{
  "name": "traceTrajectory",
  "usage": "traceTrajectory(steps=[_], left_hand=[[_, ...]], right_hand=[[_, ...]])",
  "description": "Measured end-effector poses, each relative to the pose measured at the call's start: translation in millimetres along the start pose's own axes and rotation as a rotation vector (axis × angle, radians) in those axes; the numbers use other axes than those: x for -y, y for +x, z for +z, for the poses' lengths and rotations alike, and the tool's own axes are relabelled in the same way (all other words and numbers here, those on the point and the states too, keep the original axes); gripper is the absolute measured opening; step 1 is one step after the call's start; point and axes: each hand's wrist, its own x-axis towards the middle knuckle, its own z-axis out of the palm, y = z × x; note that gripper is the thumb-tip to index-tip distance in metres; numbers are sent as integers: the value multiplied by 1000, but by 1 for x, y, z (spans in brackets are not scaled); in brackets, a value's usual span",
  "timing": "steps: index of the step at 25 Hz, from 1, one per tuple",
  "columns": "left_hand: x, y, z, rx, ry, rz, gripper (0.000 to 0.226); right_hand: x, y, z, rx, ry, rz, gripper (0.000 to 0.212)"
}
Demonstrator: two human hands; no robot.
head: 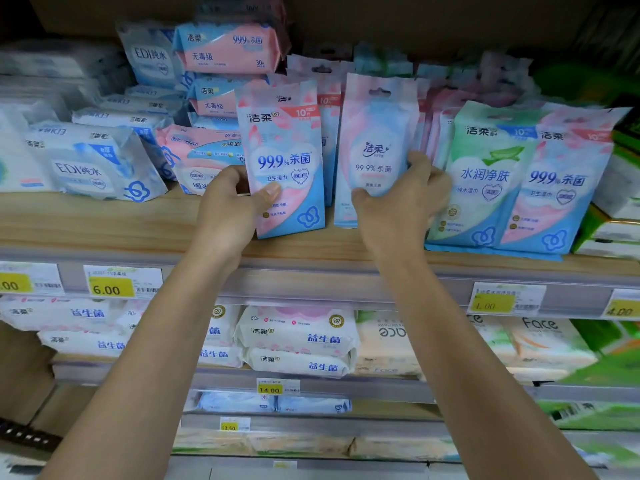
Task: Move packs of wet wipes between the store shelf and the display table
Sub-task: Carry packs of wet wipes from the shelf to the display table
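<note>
Crowding the shelf [104,220], EDI packs [86,161] lie left and a green pack [485,174] stands right. Between them, upright at the shelf's front, the left hand [228,209] grips a pink-blue 99.9% pack [284,150] and the right hand [398,209] grips a paler pack [377,133]. A price tag [110,285] reads 6.00.

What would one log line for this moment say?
left hand: grips pink-and-blue wipes pack | right hand: grips pale wipes pack | place: wooden shelf
</note>
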Motion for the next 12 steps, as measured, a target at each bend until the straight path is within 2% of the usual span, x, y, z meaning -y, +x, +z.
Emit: traceTrajectory(steps=[4,8,12], left_hand=[[-1,8,4,17,1,-8,13],[3,14,3,11,44,15,14],[3,13,2,15,16,-11,13]], right_hand=[[-3,0,3,-10,62,-18,59],[-6,1,1,70,217,-24,50],[-7,4,3,94,387,-15,69]])
